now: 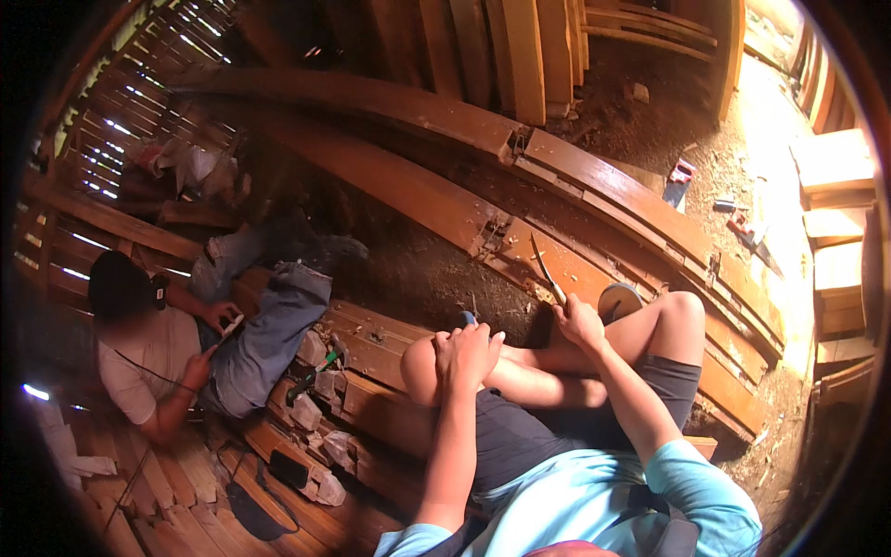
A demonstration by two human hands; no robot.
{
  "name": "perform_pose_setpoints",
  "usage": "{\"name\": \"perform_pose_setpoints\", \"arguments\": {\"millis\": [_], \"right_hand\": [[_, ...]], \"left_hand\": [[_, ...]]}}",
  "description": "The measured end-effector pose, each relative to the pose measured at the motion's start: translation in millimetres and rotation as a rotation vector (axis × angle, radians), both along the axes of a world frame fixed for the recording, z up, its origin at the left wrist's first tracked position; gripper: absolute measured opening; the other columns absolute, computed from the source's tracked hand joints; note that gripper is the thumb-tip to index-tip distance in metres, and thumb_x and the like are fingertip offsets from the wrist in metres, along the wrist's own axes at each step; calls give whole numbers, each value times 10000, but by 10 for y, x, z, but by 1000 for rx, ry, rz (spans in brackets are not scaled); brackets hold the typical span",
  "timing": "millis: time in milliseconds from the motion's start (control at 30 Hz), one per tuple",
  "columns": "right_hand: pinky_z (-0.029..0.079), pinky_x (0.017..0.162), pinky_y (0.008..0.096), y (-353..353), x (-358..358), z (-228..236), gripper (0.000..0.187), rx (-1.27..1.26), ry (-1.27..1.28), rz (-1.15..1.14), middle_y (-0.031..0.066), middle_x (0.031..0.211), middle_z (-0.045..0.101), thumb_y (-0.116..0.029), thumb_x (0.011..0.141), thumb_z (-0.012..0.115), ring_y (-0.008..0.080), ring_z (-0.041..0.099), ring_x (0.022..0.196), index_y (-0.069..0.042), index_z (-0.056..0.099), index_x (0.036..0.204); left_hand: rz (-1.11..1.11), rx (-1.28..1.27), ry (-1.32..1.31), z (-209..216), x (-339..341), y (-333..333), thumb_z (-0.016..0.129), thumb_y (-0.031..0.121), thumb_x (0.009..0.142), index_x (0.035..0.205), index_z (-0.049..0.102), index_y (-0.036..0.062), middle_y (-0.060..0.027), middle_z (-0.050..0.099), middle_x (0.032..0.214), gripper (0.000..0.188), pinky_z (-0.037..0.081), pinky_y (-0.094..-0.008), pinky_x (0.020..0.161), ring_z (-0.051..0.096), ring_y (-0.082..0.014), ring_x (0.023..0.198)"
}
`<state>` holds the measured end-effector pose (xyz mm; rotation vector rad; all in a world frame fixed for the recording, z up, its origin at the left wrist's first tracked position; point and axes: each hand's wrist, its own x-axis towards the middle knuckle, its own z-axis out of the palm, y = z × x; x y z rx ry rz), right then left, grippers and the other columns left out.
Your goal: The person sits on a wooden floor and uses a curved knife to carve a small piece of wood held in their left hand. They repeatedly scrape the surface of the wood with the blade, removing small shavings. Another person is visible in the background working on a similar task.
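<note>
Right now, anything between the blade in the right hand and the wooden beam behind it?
Nothing visible: the blade, in the right hand, shows directly against the wooden beam. This single view can't settle the gap's depth.

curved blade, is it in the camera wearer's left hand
No, the curved blade extends from the right hand, while the left hand is by a bare knee.

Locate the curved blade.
In the head view, right of centre, the curved blade juts from the person's right hand, with a brown beam behind it.
</note>
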<state>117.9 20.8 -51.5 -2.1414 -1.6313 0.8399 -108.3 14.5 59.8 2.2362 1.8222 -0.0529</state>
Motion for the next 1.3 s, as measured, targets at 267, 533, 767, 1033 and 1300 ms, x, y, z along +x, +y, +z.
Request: {"name": "perform_pose_setpoints", "arguments": {"millis": [267,533,767,1033,1300], "right_hand": [[480,745,517,-12,-13,150,377,-55,17,5,256,845,643,-375,893,542,429,623,840,-4,525,959],[490,775,502,-42,-26,243,377,-107,2,64,253,885,648,-364,889,545,417,628,874,-5,543,1003],[491,725,509,-79,-88,199,341,0,-24,193,239,848,647,-362,852,585,417,625,831,-38,559,951],[491,766,505,-81,-91,132,404,-79,-79,258,250,913,648,-393,852,565,419,626,874,-17,563,999],[506,753,491,-114,-45,128,393,-56,-110,285,240,900,655,-393,848,574,397,642,866,-19,577,967]], "left_hand": [[-1,3,51,67,10,-53,513,393,895,880,668,84,-141,681,882,345,406,-465,803,643,-319,869],[-11,4,52,76,-5,-114,509,399,898,900,672,84,-137,681,895,354,406,-453,799,640,-310,867],[24,5,71,94,-13,-131,513,403,894,907,679,97,-119,682,903,348,386,-435,826,636,-281,892],[18,45,49,57,-51,-172,549,398,874,872,694,99,-112,685,887,332,383,-446,832,640,-274,869],[8,101,63,41,-11,-195,537,395,880,863,692,101,-104,687,864,332,406,-450,791,653,-268,842]]}}
